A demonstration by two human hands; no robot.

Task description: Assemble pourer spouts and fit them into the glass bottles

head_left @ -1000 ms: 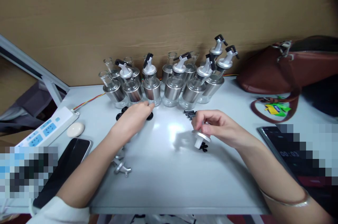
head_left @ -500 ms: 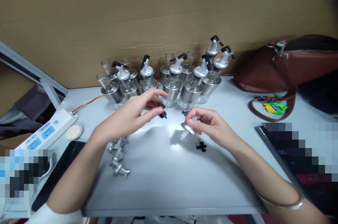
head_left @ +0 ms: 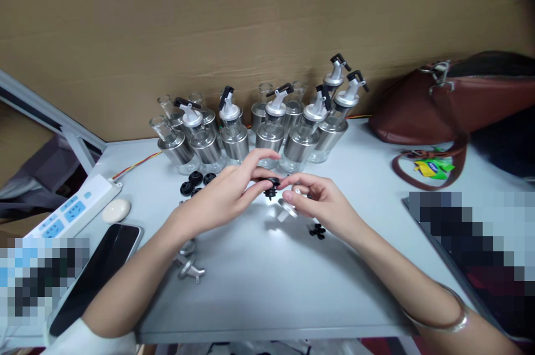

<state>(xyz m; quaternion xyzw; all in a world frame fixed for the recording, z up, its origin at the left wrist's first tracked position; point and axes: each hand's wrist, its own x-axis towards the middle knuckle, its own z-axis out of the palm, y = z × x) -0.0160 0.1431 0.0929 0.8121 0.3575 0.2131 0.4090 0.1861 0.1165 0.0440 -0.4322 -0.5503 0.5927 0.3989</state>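
Observation:
My left hand (head_left: 228,196) pinches a small black stopper (head_left: 271,185) between thumb and fingers, above the middle of the white table (head_left: 267,288). My right hand (head_left: 320,202) grips a silver-and-white pourer cap (head_left: 287,209), tilted, just right of the stopper. The two parts are close together, nearly touching. Behind the hands stands a cluster of glass-and-steel bottles (head_left: 267,126), some fitted with black-levered spouts, some open-necked.
Loose black stoppers (head_left: 194,181) lie left of the hands, another black part (head_left: 317,231) below my right hand. Silver caps (head_left: 190,266) lie near my left forearm. A phone (head_left: 100,277), power strip (head_left: 75,204) and white oval object (head_left: 116,210) sit left; a brown bag (head_left: 455,104) right.
My left hand picked up a black stopper near the bottles and carried it right. My right hand lifted the cap and moved left. The two parts have come together.

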